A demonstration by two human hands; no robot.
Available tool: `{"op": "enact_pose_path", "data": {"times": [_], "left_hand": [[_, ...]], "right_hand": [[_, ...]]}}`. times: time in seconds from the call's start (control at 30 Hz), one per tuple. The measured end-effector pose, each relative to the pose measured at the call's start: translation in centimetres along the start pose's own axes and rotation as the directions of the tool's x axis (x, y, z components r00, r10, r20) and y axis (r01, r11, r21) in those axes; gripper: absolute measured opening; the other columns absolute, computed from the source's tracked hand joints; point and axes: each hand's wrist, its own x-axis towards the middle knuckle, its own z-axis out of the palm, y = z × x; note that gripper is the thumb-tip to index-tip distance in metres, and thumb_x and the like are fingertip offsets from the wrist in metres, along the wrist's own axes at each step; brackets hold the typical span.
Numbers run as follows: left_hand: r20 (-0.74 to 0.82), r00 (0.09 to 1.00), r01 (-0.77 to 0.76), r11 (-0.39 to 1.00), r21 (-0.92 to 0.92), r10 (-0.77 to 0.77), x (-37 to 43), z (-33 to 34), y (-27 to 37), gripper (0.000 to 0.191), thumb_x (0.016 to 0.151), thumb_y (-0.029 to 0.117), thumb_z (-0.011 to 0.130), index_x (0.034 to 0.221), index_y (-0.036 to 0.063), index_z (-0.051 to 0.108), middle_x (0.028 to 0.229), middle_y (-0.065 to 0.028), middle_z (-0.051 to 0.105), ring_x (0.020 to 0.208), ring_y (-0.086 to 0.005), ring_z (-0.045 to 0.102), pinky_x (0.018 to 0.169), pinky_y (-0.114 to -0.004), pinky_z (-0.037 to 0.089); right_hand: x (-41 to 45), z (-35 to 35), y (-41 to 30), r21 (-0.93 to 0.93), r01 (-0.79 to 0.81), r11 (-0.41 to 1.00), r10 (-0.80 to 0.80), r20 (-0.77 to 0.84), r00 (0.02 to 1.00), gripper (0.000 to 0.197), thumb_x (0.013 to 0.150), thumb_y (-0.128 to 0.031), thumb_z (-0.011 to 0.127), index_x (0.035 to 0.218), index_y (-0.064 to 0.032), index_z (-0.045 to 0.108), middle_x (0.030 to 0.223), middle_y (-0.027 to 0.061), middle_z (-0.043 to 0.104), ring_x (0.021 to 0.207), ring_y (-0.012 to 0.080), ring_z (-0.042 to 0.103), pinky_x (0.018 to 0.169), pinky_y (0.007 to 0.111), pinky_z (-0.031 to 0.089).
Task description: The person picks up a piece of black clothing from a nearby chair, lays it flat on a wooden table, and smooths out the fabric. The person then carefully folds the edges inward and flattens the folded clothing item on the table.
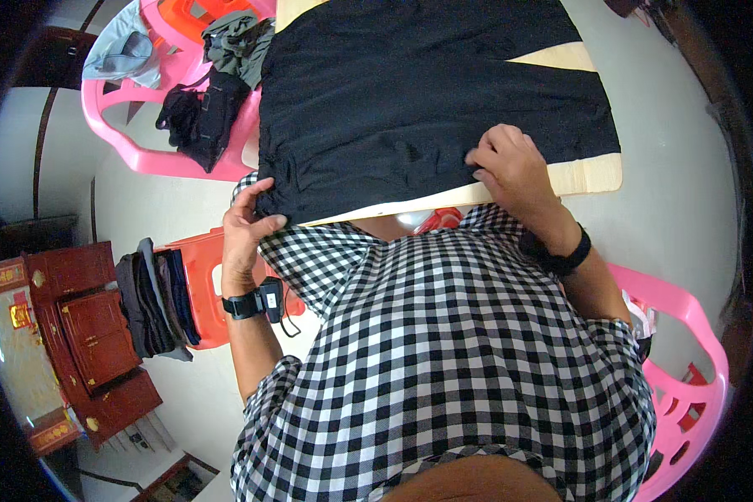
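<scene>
A pair of black shorts (383,106) lies spread on a pale wooden board (593,176), its waistband towards the left and its two legs towards the right. My left hand (243,229) is at the near corner of the waistband, thumb and fingers closing around the cloth there. Over the near leg is my right hand (511,166), its fingers curled and slightly blurred against the fabric close to the board's near edge. Whether those fingers pinch any cloth is not clear. Small wrinkles run across the shorts, and their far side is cut off by the picture's top.
To the left, a pink plastic chair (144,160) holds crumpled dark clothes (204,116), a grey-green garment (238,47) and light blue denim (125,56). Folded dark clothes (157,301) lie on a red plastic stool (207,288). Another pink chair (696,326) is behind me at right.
</scene>
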Motion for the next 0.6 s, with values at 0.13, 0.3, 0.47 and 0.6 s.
{"op": "enact_pose_path", "data": {"times": [0.13,0.3,0.47,0.6], "left_hand": [[0.023,0.999,0.027,0.999,0.036,-0.028,-0.9,0.1,0.9,0.064,0.059,-0.008,0.078,0.119,0.0028,0.061,0.114,-0.0085,0.062,0.107,-0.0199,0.057,0.094,-0.030,0.047],[-0.060,0.948,-0.220,0.783,0.582,0.312,-1.1,1.7,0.4,0.046,0.056,-0.004,0.076,0.101,0.0035,0.067,0.092,-0.0120,0.059,0.091,-0.0271,0.057,0.083,-0.036,0.047],[-0.142,0.889,-0.312,0.802,0.509,0.436,-0.5,0.5,0.9,0.021,0.065,0.000,0.063,0.085,-0.0005,0.067,0.098,-0.0128,0.056,0.097,-0.0253,0.054,0.088,-0.033,0.043],[-0.274,0.854,-0.399,0.894,0.202,0.443,-1.1,0.3,2.5,0.017,0.064,-0.001,0.055,0.079,-0.0023,0.063,0.115,-0.0142,0.058,0.104,-0.0250,0.054,0.093,-0.035,0.042]], "right_hand": [[0.5,-1.1,0.3,0.239,-0.080,0.968,0.085,-0.011,0.996,0.011,0.077,-0.003,0.066,0.087,-0.0060,0.066,0.084,0.0062,0.060,0.080,0.0206,0.059,0.069,0.031,0.046],[-0.2,-0.8,1.2,0.727,-0.407,0.553,0.450,0.151,0.880,0.009,0.085,-0.001,0.061,0.094,-0.0032,0.061,0.080,0.0005,0.059,0.075,0.0080,0.055,0.067,0.023,0.044],[-0.4,-1.8,0.5,0.583,-0.297,0.756,0.309,0.082,0.947,0.008,0.085,-0.004,0.062,0.093,-0.0032,0.061,0.079,0.0044,0.061,0.072,0.0122,0.059,0.065,0.025,0.047],[-1.0,-2.6,0.6,0.405,-0.017,0.914,-0.032,0.114,0.993,0.019,0.073,-0.009,0.075,0.086,-0.0020,0.062,0.079,0.0100,0.063,0.068,0.0224,0.064,0.060,0.031,0.049]]}}
